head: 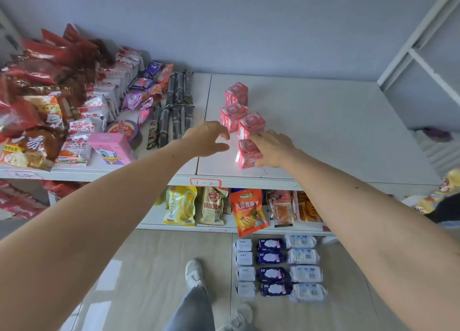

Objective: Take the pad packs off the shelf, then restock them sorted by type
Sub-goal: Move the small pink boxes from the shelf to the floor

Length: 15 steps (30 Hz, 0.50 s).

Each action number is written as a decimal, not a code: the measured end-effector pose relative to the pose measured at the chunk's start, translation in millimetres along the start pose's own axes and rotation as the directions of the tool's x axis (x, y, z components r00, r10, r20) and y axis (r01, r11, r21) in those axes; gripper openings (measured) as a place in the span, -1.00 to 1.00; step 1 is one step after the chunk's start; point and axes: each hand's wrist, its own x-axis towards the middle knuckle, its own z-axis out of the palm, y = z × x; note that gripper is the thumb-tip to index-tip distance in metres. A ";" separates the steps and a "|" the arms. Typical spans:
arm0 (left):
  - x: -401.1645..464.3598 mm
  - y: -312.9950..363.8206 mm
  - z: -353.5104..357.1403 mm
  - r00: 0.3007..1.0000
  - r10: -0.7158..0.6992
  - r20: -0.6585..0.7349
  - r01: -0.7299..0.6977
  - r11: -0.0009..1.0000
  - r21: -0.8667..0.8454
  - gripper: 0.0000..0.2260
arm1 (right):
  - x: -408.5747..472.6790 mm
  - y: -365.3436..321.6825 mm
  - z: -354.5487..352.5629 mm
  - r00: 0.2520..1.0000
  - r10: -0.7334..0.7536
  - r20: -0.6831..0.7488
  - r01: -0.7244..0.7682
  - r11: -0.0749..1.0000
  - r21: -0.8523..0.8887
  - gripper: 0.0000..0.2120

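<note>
Several pink pad packs [236, 94] stand in a rough line on the white shelf [323, 131]. My right hand [272, 147] lies against the right side of the nearest pink pack [246, 154], fingers touching it and the pack behind. My left hand [207, 137] hovers open just left of the packs, thumb and fingers spread, holding nothing. On the floor below lie three columns of pad packs: white ones [245, 266], dark blue ones [272, 266] and pale blue-white ones [305, 266].
Snack bags [37, 94] fill the shelf's left part, with a pink cartoon box [112, 147] and dark stick packs [174, 111]. A lower shelf holds snack bags [246, 211]. My feet [195, 273] stand left of the floor packs. A white frame [418, 44] rises at the right.
</note>
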 end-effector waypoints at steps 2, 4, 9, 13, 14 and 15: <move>11.0 -3.1 -1.0 1.000 0.003 0.007 -0.003 1.000 0.004 -0.72 | 2.4 3.5 1.2 1.000 0.000 -0.013 0.001 1.000 0.030 -0.27; 24.3 -2.0 -3.8 1.000 0.025 0.002 -0.025 1.000 0.013 -0.72 | 1.1 10.8 0.2 1.000 0.009 -0.022 -0.007 0.998 0.064 -0.31; 58.6 16.8 -7.2 0.998 0.045 -0.032 -0.040 0.992 0.123 -0.60 | -12.3 46.1 -4.3 0.995 0.094 0.033 -0.094 0.996 0.004 -0.42; 86.1 30.7 9.1 0.998 0.067 -0.016 -0.058 0.949 0.310 -0.46 | -25.7 70.2 0.2 0.980 0.189 0.058 -0.190 0.982 0.006 -0.40; 91.2 32.6 13.7 0.998 0.057 -0.006 -0.052 0.938 0.342 -0.41 | -28.0 73.0 2.0 0.979 0.195 0.057 -0.196 0.980 0.018 -0.38; 95.3 34.6 18.3 0.999 0.043 0.005 -0.042 0.929 0.367 -0.37 | -29.7 75.0 3.4 0.980 0.193 0.056 -0.194 0.980 0.031 -0.36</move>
